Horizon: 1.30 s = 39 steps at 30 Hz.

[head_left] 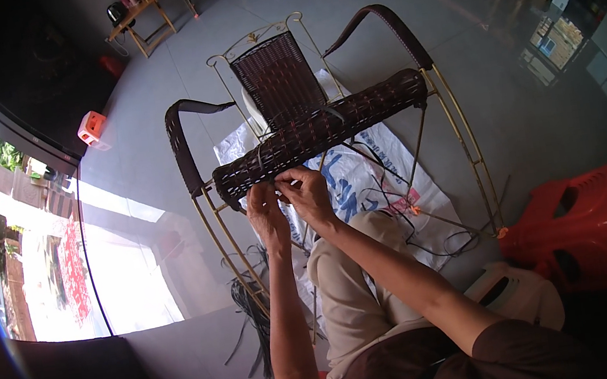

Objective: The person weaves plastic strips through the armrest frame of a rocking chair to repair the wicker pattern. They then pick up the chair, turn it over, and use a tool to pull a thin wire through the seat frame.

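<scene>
A chair with dark brown woven wicker point(318, 129) on a gold metal frame point(468, 143) stands before me, its backrest point(278, 77) farther off. Under the left part of the rolled front edge of the seat, my left hand point(268, 216) and my right hand point(310, 195) work close together. Both have their fingers bent in a pinch against the weave. Whatever lies between the fingertips is too small and hidden to make out. Dark strips point(335, 112) stick up from the weave, and a bundle of dark strips point(252, 317) hangs by the left side of the frame.
White printed sheeting point(418, 173) lies under the chair, with loose dark strands point(448, 250) on it. At the right is a red plastic stool point(584, 227), beside a beige one point(540, 296). An orange-and-white stool point(91, 128) and a wooden table point(139, 15) stand farther back.
</scene>
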Available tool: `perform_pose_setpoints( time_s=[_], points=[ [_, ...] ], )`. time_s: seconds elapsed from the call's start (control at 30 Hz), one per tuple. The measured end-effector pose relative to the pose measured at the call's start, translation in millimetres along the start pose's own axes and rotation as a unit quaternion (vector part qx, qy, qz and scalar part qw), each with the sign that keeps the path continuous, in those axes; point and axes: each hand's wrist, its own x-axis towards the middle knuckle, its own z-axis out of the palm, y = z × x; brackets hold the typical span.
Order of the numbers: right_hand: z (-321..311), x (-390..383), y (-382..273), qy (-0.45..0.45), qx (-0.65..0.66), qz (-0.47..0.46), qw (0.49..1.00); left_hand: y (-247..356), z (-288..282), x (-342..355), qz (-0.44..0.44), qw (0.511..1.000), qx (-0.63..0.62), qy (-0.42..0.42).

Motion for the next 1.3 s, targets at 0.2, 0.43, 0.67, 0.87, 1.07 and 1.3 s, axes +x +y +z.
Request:
perform_pose_setpoints(
  time_s=[0.2, 0.43, 0.67, 0.87, 1.07, 1.3],
  points=[
    [5.6, 3.0, 17.4, 0.018, -0.176, -0.117, 0.977, 14.0, -1.2, -0.9, 0.078, 0.974, 0.213, 0.028],
    [7.8, 2.1, -3.0, -0.007, -0.346, -0.092, 0.934, 15.2, 0.7, -3.2, 0.102, 0.963, 0.239, 0.071],
    [0.0, 14.6, 8.2, -0.054, -0.373, -0.088, 0.922, 17.8, 6.6, -6.2, 0.067, 0.972, 0.198, 0.103],
    [2.7, 6.7, 1.2, -0.024, -0.411, -0.124, 0.903, 1.8, 0.0, -16.5, 0.029, 0.996, 0.039, 0.071],
    [-2.9, 12.1, 2.9, -0.100, 0.147, 0.211, 0.961, -0.2, -6.3, -19.9, -0.142, 0.973, -0.182, 0.013],
    [-5.8, 16.2, -7.5, -0.072, 0.203, 0.283, 0.935, 7.2, 3.2, -14.5, -0.197, 0.941, -0.277, 0.005]
  ],
)
